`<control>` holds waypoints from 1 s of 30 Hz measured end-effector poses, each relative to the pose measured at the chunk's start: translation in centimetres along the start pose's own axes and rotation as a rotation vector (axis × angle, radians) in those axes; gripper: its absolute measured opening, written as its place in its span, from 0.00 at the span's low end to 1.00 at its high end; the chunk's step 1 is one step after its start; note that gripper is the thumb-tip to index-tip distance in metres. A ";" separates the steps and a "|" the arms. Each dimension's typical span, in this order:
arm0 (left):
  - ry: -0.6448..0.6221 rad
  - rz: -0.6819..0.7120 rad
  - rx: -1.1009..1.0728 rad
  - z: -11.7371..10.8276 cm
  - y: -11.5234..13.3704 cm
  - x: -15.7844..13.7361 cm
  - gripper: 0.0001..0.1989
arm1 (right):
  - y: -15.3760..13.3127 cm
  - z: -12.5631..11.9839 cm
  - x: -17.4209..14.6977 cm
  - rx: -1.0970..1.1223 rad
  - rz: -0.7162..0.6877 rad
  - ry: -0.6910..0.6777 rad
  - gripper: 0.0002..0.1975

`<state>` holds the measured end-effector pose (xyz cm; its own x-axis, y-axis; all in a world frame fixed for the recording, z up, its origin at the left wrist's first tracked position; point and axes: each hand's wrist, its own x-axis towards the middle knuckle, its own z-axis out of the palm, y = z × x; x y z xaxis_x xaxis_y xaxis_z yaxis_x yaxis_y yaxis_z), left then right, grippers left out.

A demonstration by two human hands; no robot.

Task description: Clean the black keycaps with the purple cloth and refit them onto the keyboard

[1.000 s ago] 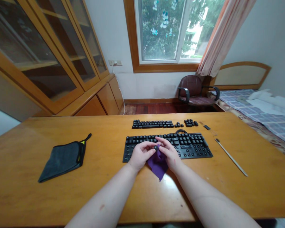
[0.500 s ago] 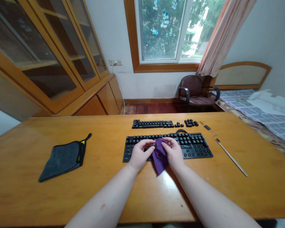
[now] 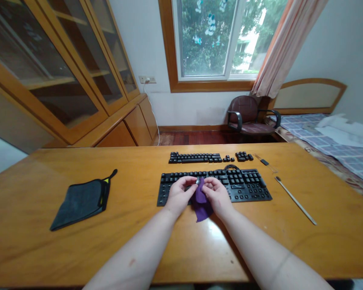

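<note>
Between thumb and fingers, my left hand (image 3: 179, 194) pinches a small black keycap (image 3: 197, 182). My right hand (image 3: 217, 196) grips a purple cloth (image 3: 203, 209), which hangs down between the hands and meets the keycap at its upper end. Both hands are above the front of a black keyboard (image 3: 248, 186), hiding part of its middle. Some of its lower keys are off, with bare switches showing. Behind it lie rows of loose black keycaps (image 3: 196, 158) on the table.
A folded grey cloth (image 3: 81, 201) lies on the wooden table (image 3: 133, 249) at left. At right are a slim brush (image 3: 295, 200) and a wire keycap puller (image 3: 264, 162). Beyond the table stand a chair (image 3: 245, 112), a bed (image 3: 335, 133) and a glass-door cabinet (image 3: 87, 72).
The keycap has turned in my left fingers and shows a lighter side. My right fingers have shifted slightly left, and the cloth is folded narrower at the top.
</note>
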<state>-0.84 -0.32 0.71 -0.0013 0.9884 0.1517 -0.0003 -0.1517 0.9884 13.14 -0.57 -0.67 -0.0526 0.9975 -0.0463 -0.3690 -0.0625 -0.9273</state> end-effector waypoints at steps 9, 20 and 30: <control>-0.005 -0.036 0.012 0.1 -0.1 -0.3 0.09 | -0.8 -0.1 -0.2 -0.212 -0.130 -0.056 0.14; 0.014 -0.161 -0.133 0.5 0.4 -0.3 0.09 | -1.4 -0.3 -0.1 -0.333 -0.237 -0.001 0.04; -0.019 -0.175 -0.093 0.5 0.2 -0.3 0.10 | -0.9 -0.1 -0.3 -0.359 -0.230 -0.012 0.07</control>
<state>-0.38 -0.66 0.82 0.0259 0.9994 -0.0212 -0.0913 0.0234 0.9955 13.60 -0.81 0.13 -0.0185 0.9836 0.1793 -0.0258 0.1788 -0.9835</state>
